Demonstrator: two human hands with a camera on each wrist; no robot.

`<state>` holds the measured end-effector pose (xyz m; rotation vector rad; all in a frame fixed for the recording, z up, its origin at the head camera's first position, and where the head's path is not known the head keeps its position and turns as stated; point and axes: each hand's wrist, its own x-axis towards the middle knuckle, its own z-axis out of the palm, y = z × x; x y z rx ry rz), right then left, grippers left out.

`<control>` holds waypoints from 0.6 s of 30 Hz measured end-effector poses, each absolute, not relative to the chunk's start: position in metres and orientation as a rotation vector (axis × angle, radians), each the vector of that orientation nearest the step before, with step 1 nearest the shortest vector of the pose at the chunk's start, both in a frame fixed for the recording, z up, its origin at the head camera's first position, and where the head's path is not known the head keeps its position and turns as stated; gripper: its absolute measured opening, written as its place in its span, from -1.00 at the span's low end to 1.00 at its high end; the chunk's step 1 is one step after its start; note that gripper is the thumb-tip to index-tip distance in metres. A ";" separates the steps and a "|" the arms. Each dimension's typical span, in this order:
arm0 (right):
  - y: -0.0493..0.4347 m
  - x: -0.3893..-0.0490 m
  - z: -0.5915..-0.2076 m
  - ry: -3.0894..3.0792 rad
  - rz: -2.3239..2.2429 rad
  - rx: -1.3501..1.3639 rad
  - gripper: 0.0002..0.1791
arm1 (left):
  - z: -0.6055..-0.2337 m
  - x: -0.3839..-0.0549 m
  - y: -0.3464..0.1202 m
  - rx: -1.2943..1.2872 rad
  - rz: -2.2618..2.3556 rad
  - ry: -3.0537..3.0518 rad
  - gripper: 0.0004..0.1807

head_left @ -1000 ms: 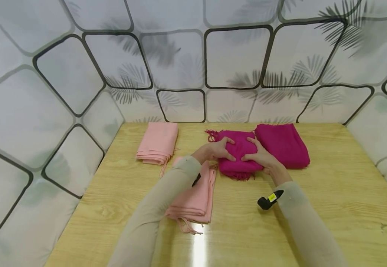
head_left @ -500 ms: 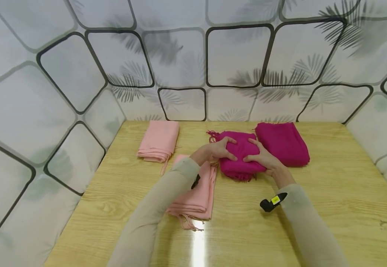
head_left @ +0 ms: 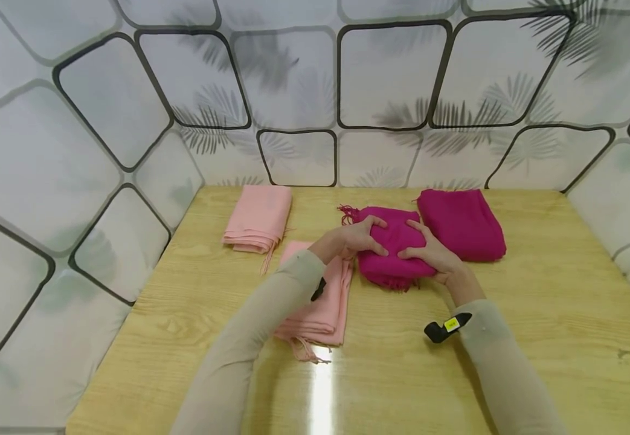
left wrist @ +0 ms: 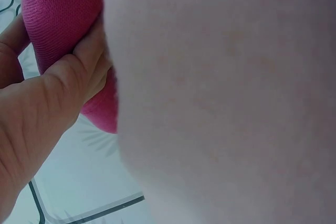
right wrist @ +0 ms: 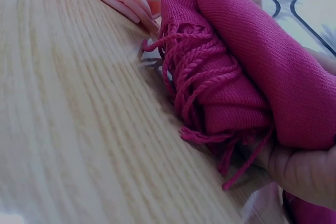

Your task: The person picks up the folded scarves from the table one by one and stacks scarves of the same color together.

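Note:
Between both hands is a folded magenta scarf (head_left: 396,232) with twisted fringe at its far left corner and along its near side. My left hand (head_left: 354,237) grips its left side, thumb and fingers spread over the cloth. From the right, my right hand (head_left: 435,252) holds the opposite side. In the right wrist view, the scarf's fringe (right wrist: 202,72) hangs down close to the wood, and the right thumb (right wrist: 304,171) is tucked at the lower edge. The left wrist view shows the scarf (left wrist: 63,19) against the left hand (left wrist: 47,108); the forearm hides much of it.
A second folded magenta scarf (head_left: 461,226) lies just right of the held one. One folded pink scarf (head_left: 257,217) sits at the back left; another pink scarf (head_left: 315,317) lies partly under the left forearm. Patterned cloth walls (head_left: 293,78) border the wooden table (head_left: 554,338).
The head view has tilted slightly down, so everything appears higher. Both hands keep their hold on the magenta scarf, which has barely moved on the table.

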<state>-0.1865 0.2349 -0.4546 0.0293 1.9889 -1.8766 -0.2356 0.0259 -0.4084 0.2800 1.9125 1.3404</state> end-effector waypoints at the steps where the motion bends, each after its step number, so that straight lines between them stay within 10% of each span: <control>1: 0.235 -0.186 -0.455 1.985 -1.881 0.031 0.10 | -0.408 -0.235 0.026 0.277 1.350 1.902 -0.21; 18: 0.239 -0.175 -0.450 1.903 -1.995 -0.003 0.05 | -0.396 -0.221 0.024 0.385 1.394 1.924 -0.21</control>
